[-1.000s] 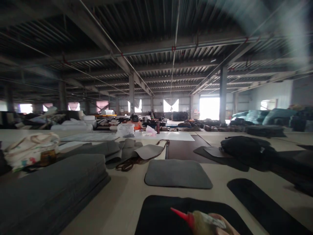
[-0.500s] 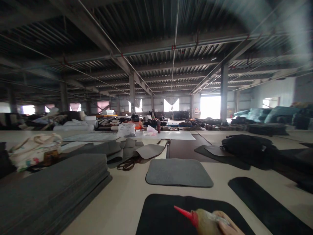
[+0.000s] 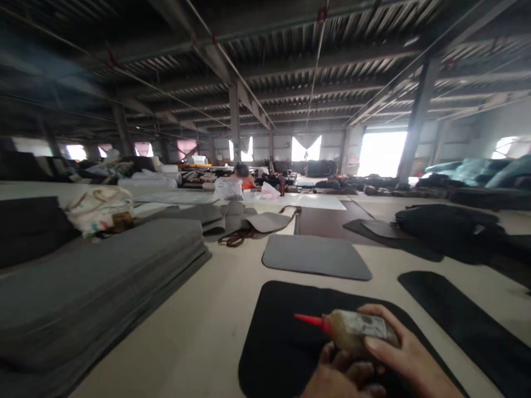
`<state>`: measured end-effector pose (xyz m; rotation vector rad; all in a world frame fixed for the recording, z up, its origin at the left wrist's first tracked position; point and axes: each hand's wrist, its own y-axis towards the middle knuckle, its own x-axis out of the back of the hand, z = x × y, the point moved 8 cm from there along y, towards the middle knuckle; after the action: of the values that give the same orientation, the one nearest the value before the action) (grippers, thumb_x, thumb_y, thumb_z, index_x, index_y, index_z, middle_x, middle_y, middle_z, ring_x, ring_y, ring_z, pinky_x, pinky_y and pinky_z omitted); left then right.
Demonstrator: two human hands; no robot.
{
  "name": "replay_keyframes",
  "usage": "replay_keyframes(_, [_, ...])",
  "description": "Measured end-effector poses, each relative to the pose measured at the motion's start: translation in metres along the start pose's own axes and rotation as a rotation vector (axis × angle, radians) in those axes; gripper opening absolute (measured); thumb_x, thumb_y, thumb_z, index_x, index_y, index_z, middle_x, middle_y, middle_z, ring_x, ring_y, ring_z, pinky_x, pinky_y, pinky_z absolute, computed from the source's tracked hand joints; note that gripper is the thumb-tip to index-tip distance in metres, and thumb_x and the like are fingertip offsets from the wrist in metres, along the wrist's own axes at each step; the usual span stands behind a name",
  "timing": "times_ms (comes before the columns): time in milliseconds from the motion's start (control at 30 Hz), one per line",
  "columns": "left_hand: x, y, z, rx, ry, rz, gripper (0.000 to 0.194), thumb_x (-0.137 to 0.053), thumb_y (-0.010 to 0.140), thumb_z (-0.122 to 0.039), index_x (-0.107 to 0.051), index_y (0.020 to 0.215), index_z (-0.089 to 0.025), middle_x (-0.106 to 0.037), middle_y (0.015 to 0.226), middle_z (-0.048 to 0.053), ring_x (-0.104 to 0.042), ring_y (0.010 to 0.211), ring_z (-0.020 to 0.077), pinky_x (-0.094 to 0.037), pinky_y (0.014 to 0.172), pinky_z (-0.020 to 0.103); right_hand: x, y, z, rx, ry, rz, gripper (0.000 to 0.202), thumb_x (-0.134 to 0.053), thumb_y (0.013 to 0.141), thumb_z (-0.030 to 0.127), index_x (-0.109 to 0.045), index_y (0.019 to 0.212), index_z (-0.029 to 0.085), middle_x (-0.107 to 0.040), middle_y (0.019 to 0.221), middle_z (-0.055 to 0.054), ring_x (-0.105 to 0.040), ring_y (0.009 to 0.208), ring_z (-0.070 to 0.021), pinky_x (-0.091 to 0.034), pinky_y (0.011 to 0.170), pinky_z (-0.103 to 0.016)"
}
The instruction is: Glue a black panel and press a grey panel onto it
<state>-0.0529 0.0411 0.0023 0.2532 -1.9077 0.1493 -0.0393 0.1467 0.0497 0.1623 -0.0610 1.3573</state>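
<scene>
Gripping the bottle (image 3: 359, 330), your right hand (image 3: 409, 359) points its red tip leftward over the black mat (image 3: 269, 342). Your left hand (image 3: 340, 378) sits just below, fingers curled; what it holds I cannot tell. A grey mat (image 3: 315, 257) lies beyond.

A squeeze glue bottle (image 3: 357, 330) with a yellowish body, pale label and red pointed nozzle lies nearly level, nozzle aimed left, low and near at right, above a black rounded mat (image 3: 282, 337) lying flat.
</scene>
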Motion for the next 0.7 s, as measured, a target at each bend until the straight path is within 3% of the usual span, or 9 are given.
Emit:
replay_keyframes(100, [0.010,-0.013,-0.013,-0.072,-0.068,-0.128,0.064,-0.046,0.093,-0.068,-0.051,0.139,-0.023,-0.043,0.155,0.011,-0.025,0.149,0.0357,-0.015,0.120,0.062,0.005,0.000,0.016,0.009,-0.189,-0.005,0.065,-0.077,0.071,0.060,-0.052,0.119,0.023,-0.070,0.098,-0.006,-0.066,0.088,-0.0260,-0.056,0.074,-0.033])
replay_keyframes(167, [0.011,-0.018,-0.017,-0.072,-0.088,-0.120,0.068,-0.040,0.094,-0.068,-0.051,0.139,-0.019,-0.042,0.155,0.014,-0.026,0.148,0.0368,-0.015,0.119,0.063,0.006,0.001,0.017,-0.005,-0.261,-0.005,0.067,-0.078,0.071,0.060,-0.052,0.120,0.023,-0.070,0.099,-0.006,-0.067,0.088,-0.0264,-0.057,0.076,-0.032])
replay_keyframes(300, [0.009,-0.019,-0.017,-0.053,-0.082,-0.069,0.067,-0.036,0.095,-0.067,-0.051,0.139,-0.019,-0.038,0.157,0.015,-0.030,0.147,0.0356,-0.021,0.117,0.058,-0.001,0.002,0.013,0.007,-0.366,0.035,0.065,-0.078,0.071,0.062,-0.054,0.118,0.024,-0.070,0.099,-0.004,-0.067,0.088,-0.0255,-0.056,0.073,-0.030])
replay_keyframes(467, [0.000,-0.014,-0.015,-0.038,-0.099,0.014,0.070,-0.035,0.095,-0.065,-0.042,0.147,-0.018,-0.037,0.157,0.018,-0.041,0.141,0.0362,-0.034,0.112,0.054,-0.028,0.005,0.018,0.084,-0.381,0.136,0.053,-0.076,0.077,0.058,-0.055,0.113,0.025,-0.068,0.097,-0.002,-0.066,0.084,-0.0227,-0.055,0.073,-0.030])
replay_keyframes(567, [0.001,-0.010,-0.016,-0.068,-0.073,-0.008,0.071,-0.037,0.095,-0.062,-0.039,0.149,-0.016,-0.048,0.149,0.016,-0.044,0.138,0.0349,-0.037,0.111,0.051,-0.049,0.008,0.026,0.141,-0.399,0.227,0.046,-0.074,0.080,0.056,-0.057,0.109,0.025,-0.065,0.095,-0.001,-0.064,0.084,-0.0212,-0.052,0.073,-0.030])
replay_keyframes(700, [0.002,-0.005,-0.022,-0.153,0.011,-0.007,0.055,-0.038,0.097,-0.053,-0.058,0.132,-0.016,-0.066,0.126,0.011,-0.053,0.129,0.0320,-0.038,0.110,0.046,-0.075,0.008,0.038,0.236,-0.469,0.332,0.037,-0.070,0.084,0.053,-0.059,0.106,0.025,-0.062,0.097,-0.001,-0.062,0.086,-0.0210,-0.049,0.076,-0.033])
